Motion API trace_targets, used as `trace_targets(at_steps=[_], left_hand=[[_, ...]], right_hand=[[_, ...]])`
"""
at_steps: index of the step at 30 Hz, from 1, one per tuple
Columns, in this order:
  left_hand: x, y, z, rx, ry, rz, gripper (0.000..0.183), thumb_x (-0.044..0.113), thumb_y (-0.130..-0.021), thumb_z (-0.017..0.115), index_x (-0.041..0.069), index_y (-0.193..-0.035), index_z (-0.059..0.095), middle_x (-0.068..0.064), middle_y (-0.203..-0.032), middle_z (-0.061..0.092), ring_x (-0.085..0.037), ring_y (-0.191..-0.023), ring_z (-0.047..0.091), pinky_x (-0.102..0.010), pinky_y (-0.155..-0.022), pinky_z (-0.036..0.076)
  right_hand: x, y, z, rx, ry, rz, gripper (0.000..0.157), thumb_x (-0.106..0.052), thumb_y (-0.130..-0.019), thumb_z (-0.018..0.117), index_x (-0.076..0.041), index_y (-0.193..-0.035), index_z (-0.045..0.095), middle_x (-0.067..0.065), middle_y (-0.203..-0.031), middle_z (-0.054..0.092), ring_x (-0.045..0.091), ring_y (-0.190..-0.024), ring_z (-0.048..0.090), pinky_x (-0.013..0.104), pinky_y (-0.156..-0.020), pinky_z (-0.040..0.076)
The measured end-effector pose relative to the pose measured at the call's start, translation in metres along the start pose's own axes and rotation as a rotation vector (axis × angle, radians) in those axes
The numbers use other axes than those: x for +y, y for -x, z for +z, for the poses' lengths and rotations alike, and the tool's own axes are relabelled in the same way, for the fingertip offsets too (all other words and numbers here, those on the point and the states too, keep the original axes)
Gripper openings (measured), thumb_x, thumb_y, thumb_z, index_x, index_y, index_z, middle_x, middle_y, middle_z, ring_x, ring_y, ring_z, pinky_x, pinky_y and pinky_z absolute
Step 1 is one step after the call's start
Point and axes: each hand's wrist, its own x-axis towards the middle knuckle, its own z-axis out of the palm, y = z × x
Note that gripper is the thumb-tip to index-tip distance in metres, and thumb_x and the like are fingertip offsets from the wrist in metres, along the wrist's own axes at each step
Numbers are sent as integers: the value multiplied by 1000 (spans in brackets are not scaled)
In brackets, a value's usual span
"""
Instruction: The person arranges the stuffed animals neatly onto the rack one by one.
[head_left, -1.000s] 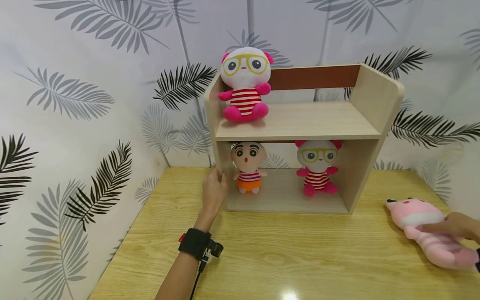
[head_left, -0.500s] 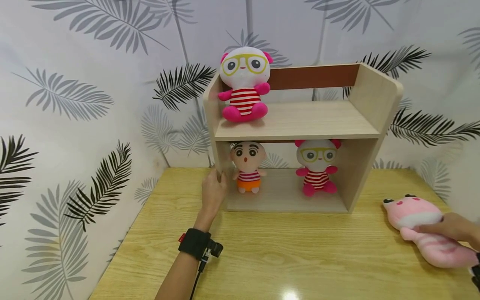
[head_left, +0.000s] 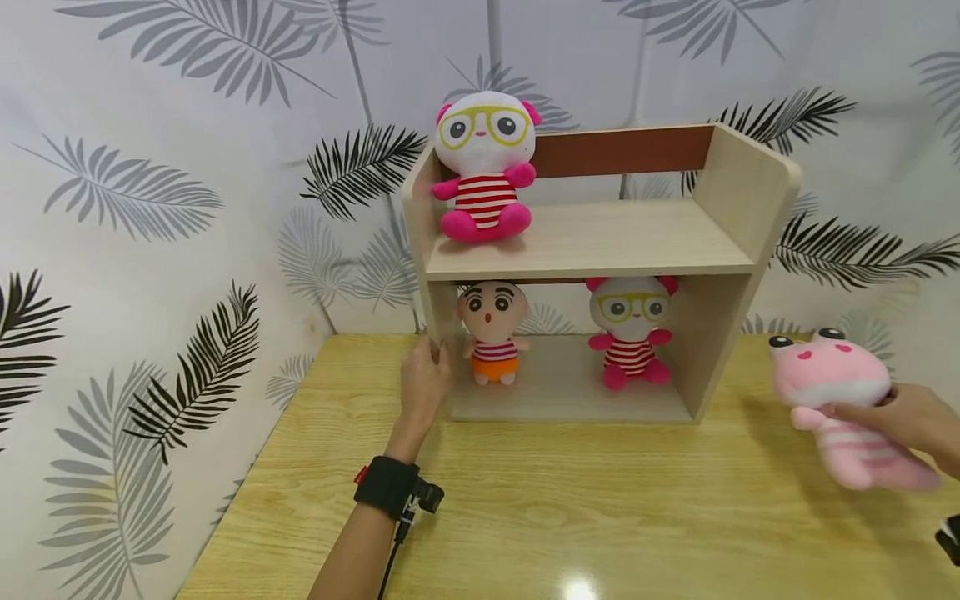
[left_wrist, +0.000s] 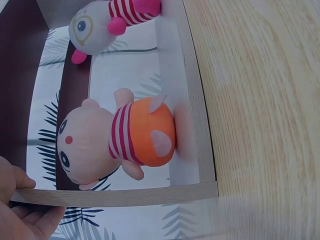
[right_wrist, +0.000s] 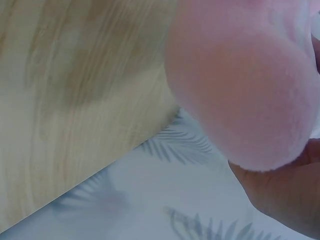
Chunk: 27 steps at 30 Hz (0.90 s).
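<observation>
My left hand [head_left: 426, 379] grips the left side panel of a two-tier wooden shelf [head_left: 600, 237]; in the left wrist view its thumb lies on one face of the panel edge and its fingers on the other. At the far right, my right hand [head_left: 911, 421] holds a pink plush frog [head_left: 832, 375] round its body, below the head. The frog has black-and-white eyes and a striped belly, and its shadow falls on the table. In the right wrist view the frog's pink body [right_wrist: 240, 90] covers much of the hand.
A panda plush [head_left: 486, 167] with yellow glasses sits on the upper tier at left. Below are a boy doll [head_left: 495, 329] in orange shorts at left and another panda plush [head_left: 632, 333] at right. The wooden table [head_left: 585, 500] meets a leaf-patterned wall covering [head_left: 187, 333].
My right hand has raised the pink frog off the table, tilting its head more upright. The left hand keeps its grip on the shelf panel. The view has shifted slightly.
</observation>
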Motion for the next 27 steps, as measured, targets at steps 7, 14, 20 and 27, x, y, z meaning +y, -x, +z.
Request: trace_targets(at_steps=[7,14,20,27], left_hand=[[0,-1,1,2,-7,9,16,1,-95,61,-11,-106,63,-16,-70,59,-27,-61,53,-42,-52,44],[1,0,0,-3,-3,-3,17,1,-95,61,-11,-107,63,-16,-71,58,-29,-63,54,-44,-54,45],[1,0,-1,-9,3,-21,22,1,-95,61,-11,-113,62,-27,-90,68,-41,-79,66,-52,-64,51],[1,0,0,-13,6,-32,23,1,-96,61,-11,-115,62,-29,-94,68,-41,-81,68,-52,-63,52]], right_hand=[[-23,8,-1,30,-139,-50,62,-46,-92,69,10,-116,57,14,-84,72,23,-70,70,35,-62,56],[-40,10,-2,193,-108,-107,66,-44,-92,71,11,-123,51,20,-93,68,14,-68,61,31,-57,51],[-56,15,-3,255,-139,-107,73,-46,-91,71,8,-133,46,29,-109,63,9,-71,59,28,-57,50],[-71,19,-2,368,-181,-121,73,-40,-90,74,10,-134,44,22,-108,62,-4,-69,51,22,-55,46]])
